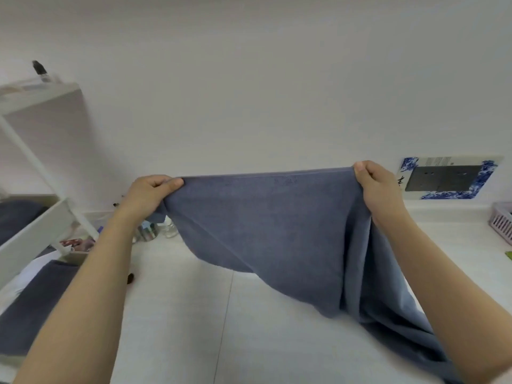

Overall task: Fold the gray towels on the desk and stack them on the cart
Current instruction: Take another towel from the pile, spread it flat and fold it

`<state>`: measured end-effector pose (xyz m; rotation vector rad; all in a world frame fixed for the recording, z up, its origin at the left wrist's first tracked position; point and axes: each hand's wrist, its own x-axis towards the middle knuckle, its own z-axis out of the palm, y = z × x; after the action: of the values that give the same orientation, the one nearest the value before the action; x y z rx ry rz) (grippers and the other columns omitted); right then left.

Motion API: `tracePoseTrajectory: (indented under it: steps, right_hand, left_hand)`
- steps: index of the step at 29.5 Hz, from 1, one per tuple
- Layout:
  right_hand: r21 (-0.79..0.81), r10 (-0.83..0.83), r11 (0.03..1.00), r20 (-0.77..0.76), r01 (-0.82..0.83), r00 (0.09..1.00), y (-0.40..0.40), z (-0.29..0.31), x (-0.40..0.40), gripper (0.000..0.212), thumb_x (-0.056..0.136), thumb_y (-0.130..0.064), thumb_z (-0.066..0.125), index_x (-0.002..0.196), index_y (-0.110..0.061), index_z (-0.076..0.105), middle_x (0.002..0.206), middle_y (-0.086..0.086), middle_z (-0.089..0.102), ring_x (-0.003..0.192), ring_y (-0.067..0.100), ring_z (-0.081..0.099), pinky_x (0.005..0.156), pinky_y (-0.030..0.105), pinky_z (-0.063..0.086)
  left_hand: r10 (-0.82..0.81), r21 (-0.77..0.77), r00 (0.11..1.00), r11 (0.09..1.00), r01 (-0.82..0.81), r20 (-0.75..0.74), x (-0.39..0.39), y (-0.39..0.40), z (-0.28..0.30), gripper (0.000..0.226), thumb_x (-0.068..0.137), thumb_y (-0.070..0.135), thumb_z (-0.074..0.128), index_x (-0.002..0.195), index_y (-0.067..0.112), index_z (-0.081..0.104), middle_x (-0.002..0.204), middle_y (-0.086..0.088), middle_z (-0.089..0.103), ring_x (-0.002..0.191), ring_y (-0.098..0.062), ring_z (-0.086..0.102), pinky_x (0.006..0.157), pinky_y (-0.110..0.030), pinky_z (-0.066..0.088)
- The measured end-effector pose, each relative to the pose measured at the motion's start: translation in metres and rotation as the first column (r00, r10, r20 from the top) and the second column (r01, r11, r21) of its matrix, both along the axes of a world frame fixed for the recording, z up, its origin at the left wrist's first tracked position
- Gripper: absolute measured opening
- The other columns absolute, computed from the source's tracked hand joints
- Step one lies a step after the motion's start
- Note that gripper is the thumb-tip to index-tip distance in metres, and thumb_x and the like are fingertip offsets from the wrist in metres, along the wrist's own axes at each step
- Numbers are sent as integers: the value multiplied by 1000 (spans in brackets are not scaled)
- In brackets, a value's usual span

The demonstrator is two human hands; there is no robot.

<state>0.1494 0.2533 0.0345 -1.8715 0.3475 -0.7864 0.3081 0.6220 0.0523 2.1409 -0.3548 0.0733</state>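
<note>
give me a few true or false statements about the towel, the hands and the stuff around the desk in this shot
1. Both hands, left hand and right hand, grip the top edge of the gray-blue cloth towel. True.
2. The towel lies flat and neatly folded on the white desk. False: it is held up, hanging down toward the desk.
3. Dark gray folded towels lie on the white cart at the left. True.
4. A lilac plastic basket stands at the left edge. False: it is at the right edge.

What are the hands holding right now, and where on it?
Both hands hold one gray towel by its top edge: left hand pinches the left corner, right hand the right corner.
</note>
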Motion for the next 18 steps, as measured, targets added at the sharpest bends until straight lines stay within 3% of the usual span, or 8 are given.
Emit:
tracePoseTrajectory:
  steps: [2,4,6,8,11,14,16,18]
  right_hand:
    - [173,220,962,-46,-209,974,1,-10,-6,35,98,-25,47,68,-7,51,67,2,48,64,7,44,63,23,35]
    - [354,499,841,-210,-410,841,-2,-26,-18,29,96,-23,52,78,-3,63,78,5,65,72,13,58,68,26,46]
    - [350,679,726,-502,-592,535,2,-55,-21,22,95,-12,50,82,-4,66,80,3,67,74,12,58,71,28,48]
    - [286,599,605,-778,-743,189,20,-91,-21,22,94,-9,47,81,-1,62,80,10,64,72,11,51,74,31,45]
    - [360,478,502,-873,-786,-94,50,-135,-24,25,95,-21,48,76,-21,65,75,-8,63,70,2,52,74,14,42]
    - [443,421,532,-878,-722,-228,80,-168,-24,23,96,-36,46,103,-23,64,79,-7,69,68,10,64,72,24,53]
    - [438,450,616,-878,-655,-164,90,-179,-23,20,98,-33,43,104,-19,57,83,-1,67,62,13,64,61,24,53]
    - [242,378,629,-926,-739,18,98,-196,-13,16,98,-31,44,99,-21,56,91,-4,61,73,10,59,71,26,52]
  left_hand:
    - [-13,28,999,1000,14,-37,-13,23,-2,30,92,25,60,67,8,64,63,-5,52,64,-19,42,54,-23,33]
    - [-56,119,989,990,73,-140,-31,39,-17,26,91,23,60,67,19,70,58,9,62,64,-11,52,58,-16,39]
    - [-100,271,938,942,196,-330,-51,58,-46,25,87,33,62,69,18,72,59,13,66,64,-5,56,60,-15,42]
    - [-111,386,861,860,333,-496,-65,77,-85,38,79,53,61,53,25,64,52,11,58,56,-5,51,58,-19,39]
    - [-17,500,770,751,431,-637,-84,96,-148,51,73,71,61,49,25,54,53,9,49,58,-9,46,59,-22,32]
    - [41,447,655,762,468,-755,-112,105,-189,42,84,62,54,71,25,69,77,5,64,75,-7,58,68,-15,40]
    - [41,378,647,839,391,-761,-125,97,-200,43,91,56,47,83,22,73,88,6,67,84,-6,60,72,-14,41]
    - [70,366,733,896,253,-677,-128,93,-217,43,94,52,45,88,17,70,94,5,64,93,-12,59,77,-20,41]
